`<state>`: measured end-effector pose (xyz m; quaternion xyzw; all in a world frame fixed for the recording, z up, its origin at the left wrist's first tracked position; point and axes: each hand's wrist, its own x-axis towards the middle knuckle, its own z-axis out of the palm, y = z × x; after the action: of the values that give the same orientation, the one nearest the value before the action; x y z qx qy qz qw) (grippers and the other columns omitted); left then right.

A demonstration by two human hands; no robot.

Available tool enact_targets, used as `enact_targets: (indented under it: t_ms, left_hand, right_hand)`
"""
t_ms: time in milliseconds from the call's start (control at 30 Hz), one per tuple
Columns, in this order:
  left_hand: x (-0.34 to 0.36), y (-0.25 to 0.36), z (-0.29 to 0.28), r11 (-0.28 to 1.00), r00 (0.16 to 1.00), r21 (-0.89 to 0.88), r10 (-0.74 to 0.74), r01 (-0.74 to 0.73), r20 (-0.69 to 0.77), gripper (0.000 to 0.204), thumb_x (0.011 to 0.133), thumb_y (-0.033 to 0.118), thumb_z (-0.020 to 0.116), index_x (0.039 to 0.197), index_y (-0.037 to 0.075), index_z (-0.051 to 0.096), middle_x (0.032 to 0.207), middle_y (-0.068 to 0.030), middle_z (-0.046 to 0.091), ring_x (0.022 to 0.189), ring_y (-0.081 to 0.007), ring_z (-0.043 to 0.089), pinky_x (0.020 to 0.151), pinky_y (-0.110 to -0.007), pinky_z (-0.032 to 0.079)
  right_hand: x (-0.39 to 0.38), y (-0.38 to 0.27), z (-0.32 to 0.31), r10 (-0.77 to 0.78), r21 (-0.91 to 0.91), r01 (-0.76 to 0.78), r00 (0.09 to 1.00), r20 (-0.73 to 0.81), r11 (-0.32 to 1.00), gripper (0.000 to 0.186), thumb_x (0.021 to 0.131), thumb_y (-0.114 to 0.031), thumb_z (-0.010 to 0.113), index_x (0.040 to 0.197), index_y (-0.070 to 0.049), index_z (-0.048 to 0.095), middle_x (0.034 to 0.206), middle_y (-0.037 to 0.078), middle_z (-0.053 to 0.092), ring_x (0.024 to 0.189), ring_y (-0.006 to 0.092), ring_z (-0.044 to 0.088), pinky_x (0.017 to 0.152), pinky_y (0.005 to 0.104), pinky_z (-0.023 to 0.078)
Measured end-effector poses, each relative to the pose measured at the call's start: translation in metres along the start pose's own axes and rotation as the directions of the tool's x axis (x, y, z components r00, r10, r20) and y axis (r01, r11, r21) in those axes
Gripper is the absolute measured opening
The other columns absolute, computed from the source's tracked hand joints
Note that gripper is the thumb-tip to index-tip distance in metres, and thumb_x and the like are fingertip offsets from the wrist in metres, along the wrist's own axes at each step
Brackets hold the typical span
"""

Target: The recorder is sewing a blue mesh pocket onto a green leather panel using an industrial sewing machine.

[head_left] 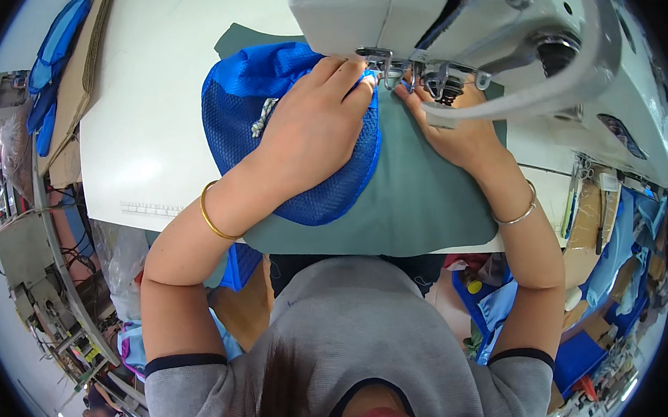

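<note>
A blue mesh drawstring bag [228, 129] with a plain blue fabric top lies under the sewing machine's needle area [392, 76]. My left hand [312, 123] rests over the bag, its fingers bent and gripping the fabric close to the presser foot. A short speckled cord [263, 117] sticks out beside that hand. To the right of the needle, my right hand [460, 140] has its fingertips closed at a bit of blue fabric; machine parts hide some of its fingers. Beneath the bag and both hands spreads a dark green sheet [426, 206].
The white sewing machine head [342, 14] overhangs the white table [147, 136], with a curved pale guard reaching over my right hand. Scissors [581, 172] and cardboard lie at the right. Blue fabric pieces [59, 46] hang at the left. Below the table edge stands a blue bin [470, 297].
</note>
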<state>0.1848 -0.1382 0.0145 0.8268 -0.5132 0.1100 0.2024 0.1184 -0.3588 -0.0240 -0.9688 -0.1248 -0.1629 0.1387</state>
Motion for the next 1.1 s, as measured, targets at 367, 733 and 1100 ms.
enact_targets:
  t_ms: [367, 733, 1100]
  left_hand:
    - [-0.003, -0.012, -0.005, 0.989, 0.988, -0.105, 0.088, -0.101, -0.123, 0.027, 0.076, 0.001, 0.07, 0.102, -0.006, 0.069, 0.113, -0.0156, 0.069, 0.107, -0.0325, 0.063, 0.091, -0.038, 0.056]
    - [-0.011, -0.006, -0.012, 0.995, 0.997, 0.083, 0.058, -0.062, 0.046, 0.037, 0.085, 0.021, 0.069, 0.117, 0.002, 0.069, 0.118, -0.0083, 0.066, 0.102, -0.0254, 0.057, 0.084, -0.037, 0.046]
    - [-0.017, 0.006, 0.002, 0.977, 0.999, 0.207, 0.039, -0.046, 0.035, 0.039, 0.085, 0.019, 0.064, 0.118, -0.002, 0.067, 0.127, -0.0118, 0.062, 0.107, -0.0246, 0.056, 0.084, -0.038, 0.044]
  right_hand:
    - [0.024, -0.072, -0.04, 0.472, 0.548, -0.75, 0.661, 0.583, 0.371, 0.024, 0.09, -0.019, 0.069, 0.075, -0.004, 0.058, 0.065, 0.007, 0.062, 0.048, 0.0189, 0.055, 0.048, 0.0358, 0.045]
    - [0.032, -0.061, -0.025, 0.315, 0.496, -0.858, 0.437, 0.842, -0.136, 0.014, 0.088, -0.009, 0.061, 0.075, -0.008, 0.058, 0.062, 0.001, 0.057, 0.048, 0.0103, 0.049, 0.042, 0.0296, 0.035]
    - [-0.015, -0.029, -0.012, -0.073, 0.208, 0.074, 0.997, -0.009, 0.975, 0.038, 0.087, -0.015, 0.075, 0.125, -0.009, 0.069, 0.128, 0.009, 0.068, 0.107, 0.0305, 0.068, 0.087, 0.0386, 0.053]
